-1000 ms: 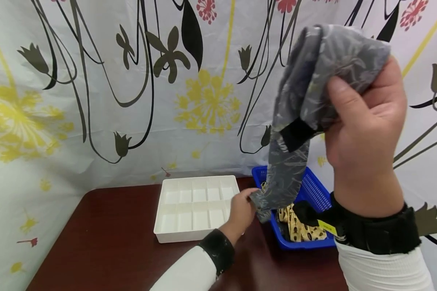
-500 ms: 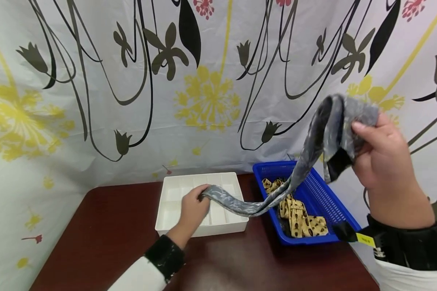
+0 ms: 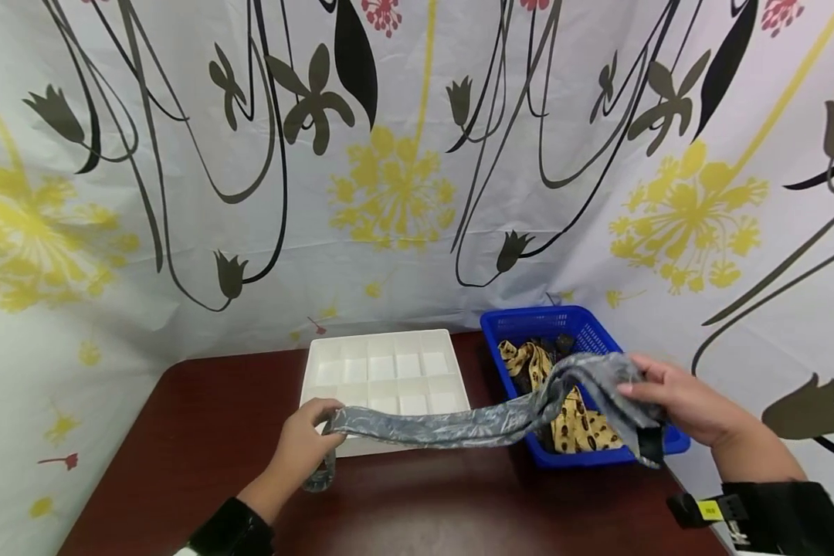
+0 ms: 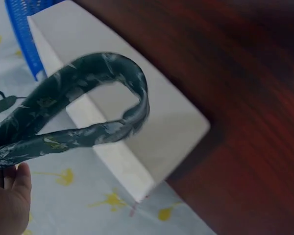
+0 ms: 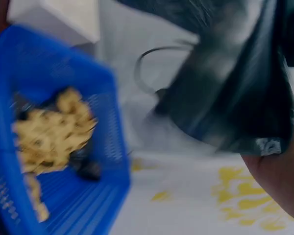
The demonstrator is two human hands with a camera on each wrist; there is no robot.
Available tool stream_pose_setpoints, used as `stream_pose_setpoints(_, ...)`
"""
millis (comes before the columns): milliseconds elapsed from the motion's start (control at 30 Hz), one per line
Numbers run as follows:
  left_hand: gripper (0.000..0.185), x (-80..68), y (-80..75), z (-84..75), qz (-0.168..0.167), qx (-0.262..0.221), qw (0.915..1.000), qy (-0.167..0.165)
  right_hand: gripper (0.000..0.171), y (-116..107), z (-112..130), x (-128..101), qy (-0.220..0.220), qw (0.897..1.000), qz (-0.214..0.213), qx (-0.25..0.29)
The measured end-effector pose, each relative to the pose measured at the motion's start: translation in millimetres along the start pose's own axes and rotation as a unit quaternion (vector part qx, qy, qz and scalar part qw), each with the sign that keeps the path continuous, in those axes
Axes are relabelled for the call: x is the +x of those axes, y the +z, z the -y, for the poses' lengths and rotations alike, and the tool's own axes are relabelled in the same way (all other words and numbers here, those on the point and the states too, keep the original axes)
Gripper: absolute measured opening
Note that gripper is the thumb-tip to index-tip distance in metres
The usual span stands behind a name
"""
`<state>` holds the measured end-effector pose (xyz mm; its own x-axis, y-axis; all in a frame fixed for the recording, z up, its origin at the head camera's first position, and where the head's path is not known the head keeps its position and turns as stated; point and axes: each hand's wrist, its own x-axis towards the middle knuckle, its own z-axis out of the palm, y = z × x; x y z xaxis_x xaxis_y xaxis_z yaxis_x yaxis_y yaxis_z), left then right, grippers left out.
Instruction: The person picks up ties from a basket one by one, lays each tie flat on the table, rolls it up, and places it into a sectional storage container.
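Note:
A long grey patterned necktie (image 3: 452, 423) stretches between both hands, low over the dark wooden table (image 3: 181, 432). My left hand (image 3: 304, 439) grips its narrow end in front of the white divided tray (image 3: 385, 369); the tip loops down beside the tray (image 4: 108, 98). My right hand (image 3: 674, 401) holds the wide end over the blue basket (image 3: 514, 328), fingers curled round the cloth. The right wrist view is blurred and shows the tie's dark underside (image 5: 235, 88) close up above the basket (image 5: 103, 161).
A yellow patterned tie (image 3: 577, 421) and darker cloth lie in the blue basket. The white tray's compartments hold nothing. A flowered curtain (image 3: 403, 170) hangs behind the table and on both sides. Bare table surface lies at the left and front.
My right hand has come down from high up to just over the basket. My left hand has pulled the narrow end leftwards and towards me, so the tie now lies stretched out nearly level.

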<state>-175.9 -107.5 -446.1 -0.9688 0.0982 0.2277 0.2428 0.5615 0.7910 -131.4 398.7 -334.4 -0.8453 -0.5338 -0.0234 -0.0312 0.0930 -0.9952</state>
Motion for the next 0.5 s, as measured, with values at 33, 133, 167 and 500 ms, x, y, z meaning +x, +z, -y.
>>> stream_pose_setpoints(33, 0.033, -1.2, -0.7, 3.7, 0.008, 0.008, 0.9999, -0.007, 0.042, 0, -5, -1, 0.023, 1.000, 0.015, -0.013)
stream_pose_setpoints(133, 0.034, -3.8, -3.0, 13.6, 0.033, 0.028, 0.9987, -0.029, 0.034, -1, -20, -4, 0.075, 0.995, 0.056, -0.035)
stream_pose_setpoints(167, 0.035, -4.7, -4.0, 17.0, 0.042, 0.039, 0.9978, -0.033, 0.032, -1, -26, -5, 0.088, 0.993, 0.068, -0.038)
stream_pose_setpoints(500, 0.031, -16.9, -2.9, 45.7, 0.117, 0.148, 0.9819, 0.022, 0.021, 7, -87, -27, 0.170, 0.953, 0.105, -0.229)
